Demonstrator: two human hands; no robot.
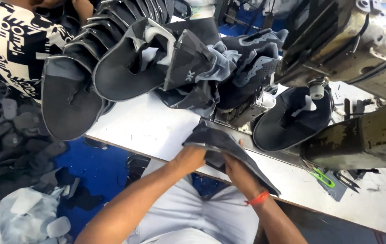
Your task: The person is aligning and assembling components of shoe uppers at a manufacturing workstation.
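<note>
Both my hands grip one dark grey shoe upper piece (222, 143) at the near edge of the white table (147, 129). My left hand (190, 158) pinches its left end. My right hand (237, 174), with a red band on the wrist, holds it from underneath near the middle. The piece lies flat and slants toward the right. Just beyond it stands an industrial sewing machine (337, 45), with another dark shoe upper (292, 119) lying under its head.
A big pile of dark stitched shoe uppers (156, 58) covers the far left of the table. A person in a black-and-white patterned shirt (7, 40) stands behind it. Green snips (323, 177) lie at the right. Dark and white cut pieces (16, 135) lie on the floor, left.
</note>
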